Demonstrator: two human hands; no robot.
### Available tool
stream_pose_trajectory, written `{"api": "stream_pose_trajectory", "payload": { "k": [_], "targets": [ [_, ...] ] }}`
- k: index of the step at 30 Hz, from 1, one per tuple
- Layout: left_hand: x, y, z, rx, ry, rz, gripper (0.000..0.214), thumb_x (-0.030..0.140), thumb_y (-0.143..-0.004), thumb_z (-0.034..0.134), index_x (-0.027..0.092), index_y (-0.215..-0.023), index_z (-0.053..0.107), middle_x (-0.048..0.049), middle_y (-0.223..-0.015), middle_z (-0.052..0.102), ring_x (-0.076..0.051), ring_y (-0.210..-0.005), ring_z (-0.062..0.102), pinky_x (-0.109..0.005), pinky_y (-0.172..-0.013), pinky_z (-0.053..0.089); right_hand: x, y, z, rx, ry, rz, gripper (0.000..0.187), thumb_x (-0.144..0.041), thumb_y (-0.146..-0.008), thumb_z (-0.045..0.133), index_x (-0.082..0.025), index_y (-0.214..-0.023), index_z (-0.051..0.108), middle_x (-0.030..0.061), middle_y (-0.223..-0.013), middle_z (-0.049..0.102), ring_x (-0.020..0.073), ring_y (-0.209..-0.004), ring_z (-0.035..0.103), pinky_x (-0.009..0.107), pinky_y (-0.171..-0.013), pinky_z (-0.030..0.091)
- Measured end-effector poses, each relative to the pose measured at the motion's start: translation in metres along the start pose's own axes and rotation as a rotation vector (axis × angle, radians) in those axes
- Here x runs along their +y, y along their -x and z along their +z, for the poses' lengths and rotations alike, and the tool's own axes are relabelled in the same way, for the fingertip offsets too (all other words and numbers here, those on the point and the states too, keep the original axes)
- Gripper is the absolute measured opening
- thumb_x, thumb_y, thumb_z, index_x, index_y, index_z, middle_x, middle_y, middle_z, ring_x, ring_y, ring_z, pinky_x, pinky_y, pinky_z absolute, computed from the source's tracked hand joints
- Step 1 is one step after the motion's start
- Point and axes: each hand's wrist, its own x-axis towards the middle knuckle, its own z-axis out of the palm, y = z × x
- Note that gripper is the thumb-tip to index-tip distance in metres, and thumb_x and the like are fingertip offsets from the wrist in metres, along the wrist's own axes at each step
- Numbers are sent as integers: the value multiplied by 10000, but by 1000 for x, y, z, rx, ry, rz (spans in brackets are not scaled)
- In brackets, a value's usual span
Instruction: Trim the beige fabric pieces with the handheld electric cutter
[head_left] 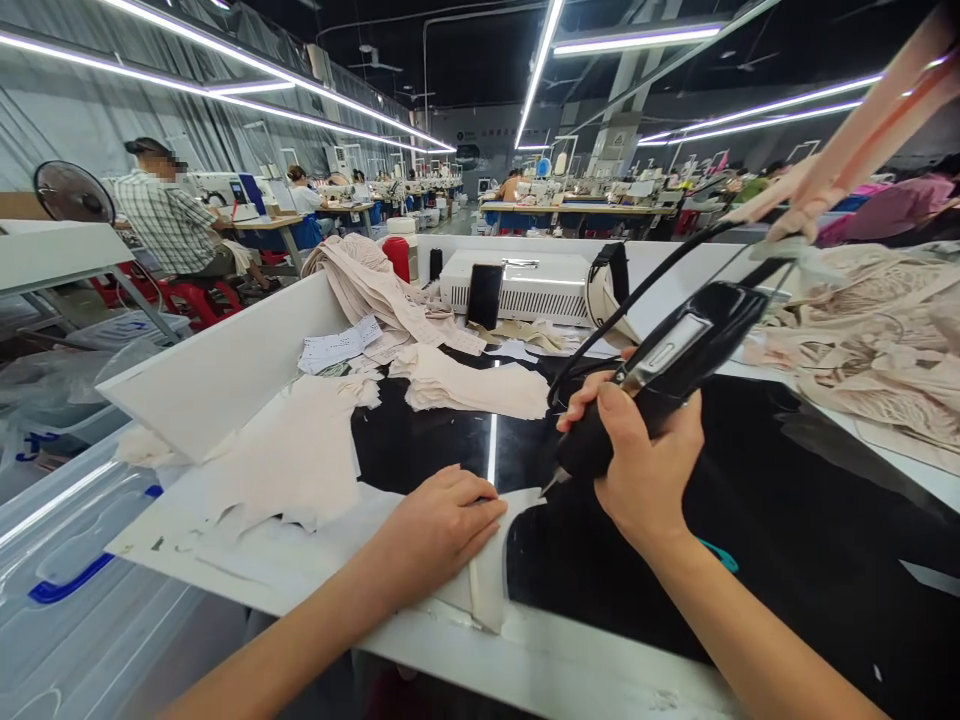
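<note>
My right hand [649,460] grips a corded black electric fabric cutter [667,355] with a metal plate on its upper side. The cutter is tilted, and its thin pointed tip reaches down to the edge of a cream fabric piece [491,570]. My left hand [442,525] lies flat on that same piece, fingers stretched out and pressing it to the table. Beyond both hands sits a stack of cream cut pieces [480,382]. Further cream fabric [296,455] is spread at the left. What lies under my left palm is hidden.
A black shiny sheet [750,480] covers much of the white-edged table. At the back stand a white vented box [525,285], a phone [485,296] and a red thread cone [396,260]. Fabric heaps [885,340] lie right; a pink strap [862,140] hangs above. A co-worker [169,215] sits left.
</note>
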Motion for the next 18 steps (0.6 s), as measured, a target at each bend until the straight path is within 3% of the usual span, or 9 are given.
{"api": "stream_pose_trajectory", "payload": {
  "k": [8, 18],
  "targets": [
    [0, 0, 6, 3, 8, -14, 254, 228, -1230, 566, 167, -1228, 812, -81, -1172, 815, -212, -1055, 757, -385, -1018, 644, 8, 3, 17, -40, -53, 28, 524, -546, -845, 1008, -292, -1107, 632, -67, -825, 729, 148, -618, 672, 295, -578, 637],
    [0, 0, 10, 15, -20, -4, 215, 221, -1220, 591, 166, -1244, 797, -72, -1169, 803, -199, -1052, 757, -358, -997, 647, 8, 3, 16, -21, -19, 5, 479, -516, -850, 1002, -284, -1071, 646, -69, -813, 732, 147, -622, 676, 292, -565, 638]
  ]
}}
